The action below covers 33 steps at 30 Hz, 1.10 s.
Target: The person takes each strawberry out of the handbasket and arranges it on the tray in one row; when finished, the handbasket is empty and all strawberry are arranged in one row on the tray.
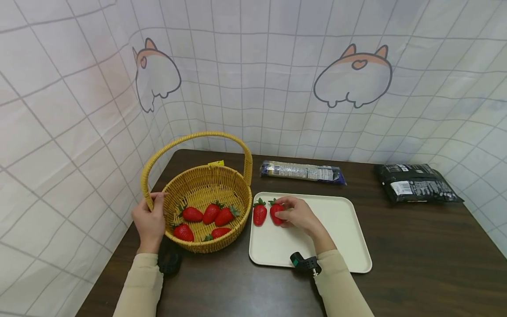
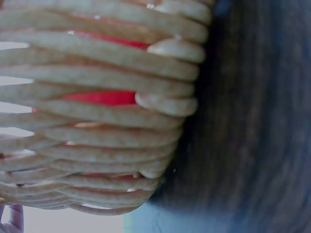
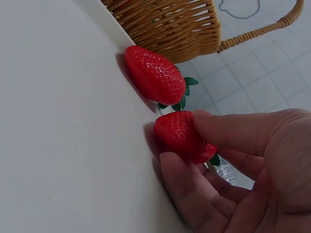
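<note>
A yellow wicker basket (image 1: 227,176) with a tall arched handle stands on the left, several strawberries (image 1: 211,213) lying in it. My left hand (image 1: 151,220) grips the base of its handle at the left rim. In the left wrist view the basket's woven side (image 2: 97,111) fills the frame, with red showing through the gaps. On the white tray (image 1: 328,229), my right hand (image 1: 299,215) pinches a strawberry (image 3: 180,136) between thumb and fingers, close over the tray surface. Another strawberry (image 1: 259,213) lies just left of it, near the tray's left edge.
Behind the tray lies a long clear-and-blue plastic packet (image 1: 303,171). A black package (image 1: 416,183) with a white label sits at the back right of the dark table (image 1: 416,264). A small yellow item (image 1: 216,163) shows behind the basket. White grid-patterned cloth (image 1: 253,88) hangs behind.
</note>
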Tool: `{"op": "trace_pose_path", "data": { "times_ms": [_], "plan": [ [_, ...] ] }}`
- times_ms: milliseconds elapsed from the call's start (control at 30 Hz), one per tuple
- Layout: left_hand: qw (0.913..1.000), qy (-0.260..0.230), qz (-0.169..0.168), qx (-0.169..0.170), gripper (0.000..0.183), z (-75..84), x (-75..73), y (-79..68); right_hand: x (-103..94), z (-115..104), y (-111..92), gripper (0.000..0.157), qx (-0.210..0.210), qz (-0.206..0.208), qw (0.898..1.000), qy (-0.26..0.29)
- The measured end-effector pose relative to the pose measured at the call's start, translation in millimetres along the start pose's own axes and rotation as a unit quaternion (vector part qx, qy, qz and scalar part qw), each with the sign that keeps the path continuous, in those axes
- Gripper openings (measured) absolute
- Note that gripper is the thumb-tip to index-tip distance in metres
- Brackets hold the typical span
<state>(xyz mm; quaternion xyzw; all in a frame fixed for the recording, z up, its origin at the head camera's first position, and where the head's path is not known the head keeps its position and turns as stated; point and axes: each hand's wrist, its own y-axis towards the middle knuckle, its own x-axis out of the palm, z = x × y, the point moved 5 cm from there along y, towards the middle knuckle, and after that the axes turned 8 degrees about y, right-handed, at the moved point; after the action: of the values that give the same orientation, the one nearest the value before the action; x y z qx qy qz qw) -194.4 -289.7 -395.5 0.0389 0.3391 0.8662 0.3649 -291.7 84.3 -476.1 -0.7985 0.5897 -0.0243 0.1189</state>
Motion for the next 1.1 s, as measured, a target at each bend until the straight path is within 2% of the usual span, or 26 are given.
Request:
{"op": "trace_pose_path", "data": {
  "times_ms": [633, 1100],
  "plan": [
    [0.9999, 0.005, -0.010, 0.003, 0.023, -1.2, -0.6, -1.0, 4.5, 0.8, -3.2, 0.039, -0.002, -0.023, 1.000, 0.007],
    [1.0000, 0.004, -0.004, 0.001, 0.022, -0.3, -0.7, -0.3, -1.9, -1.4, -3.5, 0.042, -0.016, -0.050, 0.999, 0.008]
  ]
}}
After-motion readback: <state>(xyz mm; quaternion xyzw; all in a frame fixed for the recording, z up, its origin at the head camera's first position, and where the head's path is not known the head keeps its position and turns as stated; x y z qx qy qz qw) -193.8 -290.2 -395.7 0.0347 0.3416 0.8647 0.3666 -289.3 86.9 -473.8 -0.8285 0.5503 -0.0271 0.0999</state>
